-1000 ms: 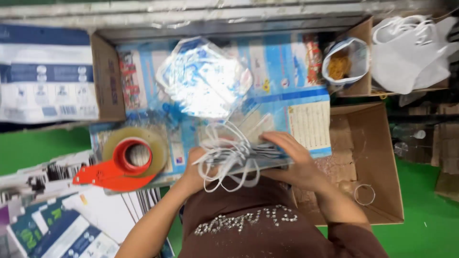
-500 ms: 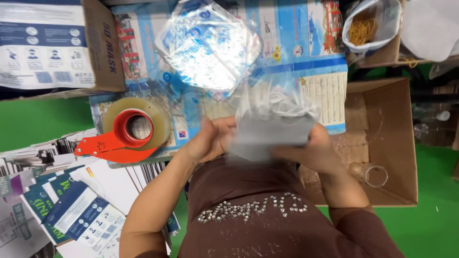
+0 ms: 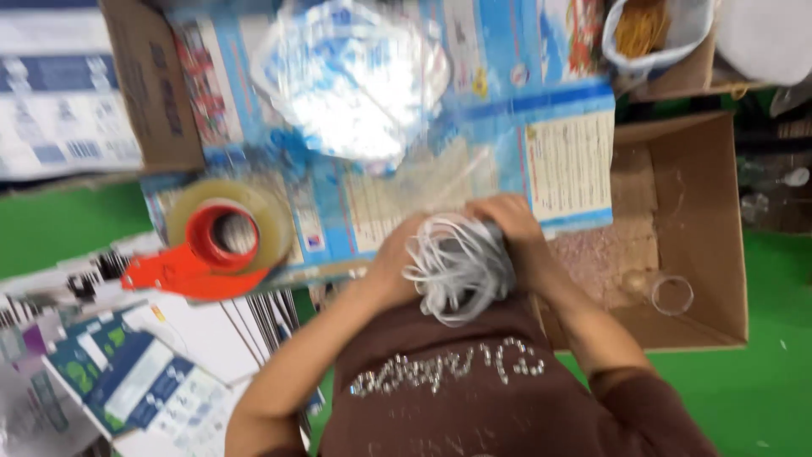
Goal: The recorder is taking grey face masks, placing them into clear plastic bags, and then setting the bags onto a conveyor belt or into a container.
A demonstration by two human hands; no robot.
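- The person's left hand [image 3: 393, 267] and right hand [image 3: 507, 233] both clench a bundle of white elastic loops [image 3: 457, 271] at the desk's near edge.
- A red tape dispenser [image 3: 211, 250] lies towards the left edge.

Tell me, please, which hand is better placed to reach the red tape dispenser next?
Probably the left. Both hands grip the bundle of white loops, but the left hand lies on the side of the red tape dispenser, nearer than the right hand.
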